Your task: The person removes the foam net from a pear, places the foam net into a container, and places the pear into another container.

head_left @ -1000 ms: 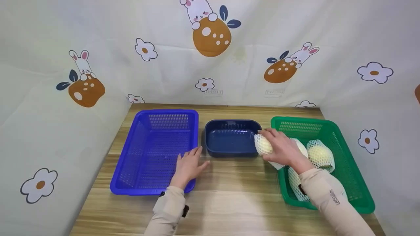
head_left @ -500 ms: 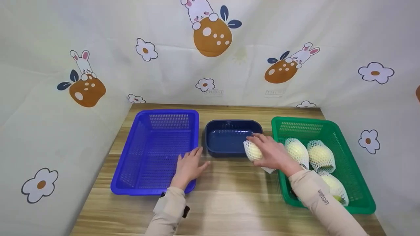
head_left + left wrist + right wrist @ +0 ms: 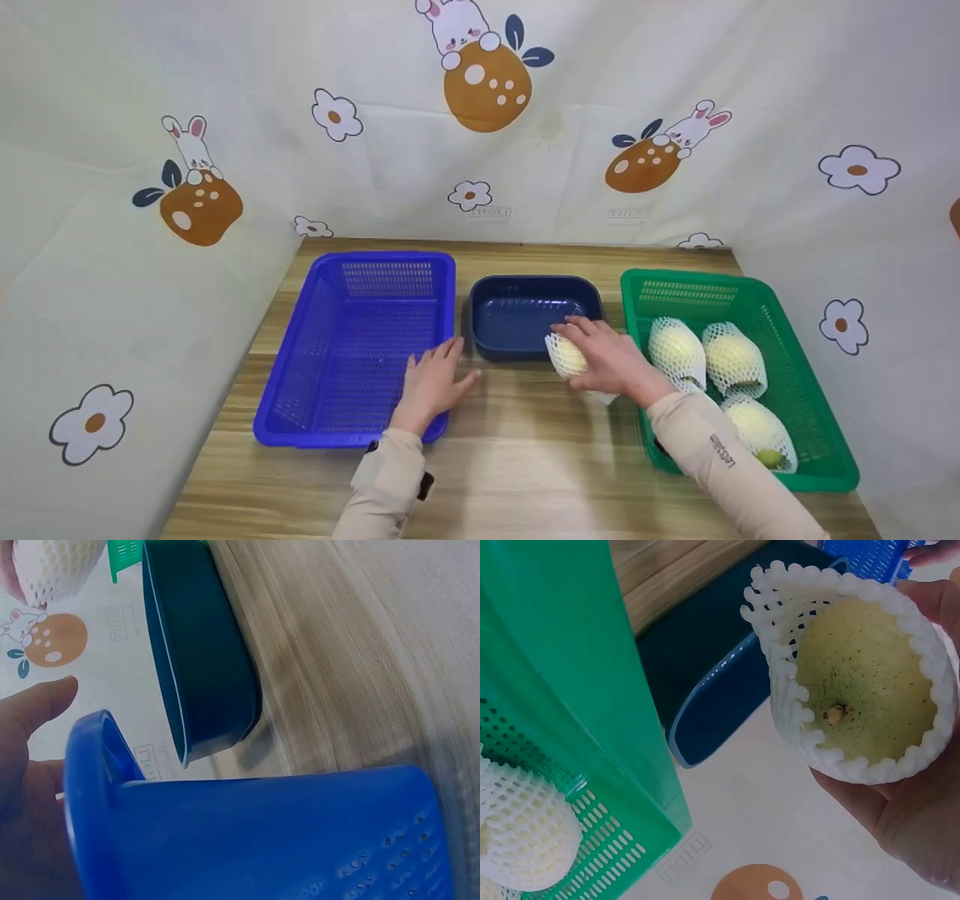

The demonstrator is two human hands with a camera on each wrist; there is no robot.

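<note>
My right hand [image 3: 611,361] grips a pale yellow fruit [image 3: 565,355] in a white foam net, held over the near right corner of the dark blue dish [image 3: 534,279]. In the right wrist view the stem end of the fruit [image 3: 866,682], freckled with dark dots, shows through the open net. My left hand [image 3: 435,381] lies with its fingers extended over the right rim of the blue basket [image 3: 288,349] and holds nothing. From the left wrist camera, the thumb [image 3: 45,703] stands out straight beside the basket rim.
On the right stands a green basket [image 3: 808,375] with three netted fruits, such as the front one [image 3: 757,431]. The dish sits between the two baskets. A printed cloth [image 3: 570,165] closes off the back and sides of the wooden table [image 3: 525,465].
My right hand has carried the netted fruit left and toward me, away from the green basket, whose other fruits are now uncovered. The left hand stays where it was.
</note>
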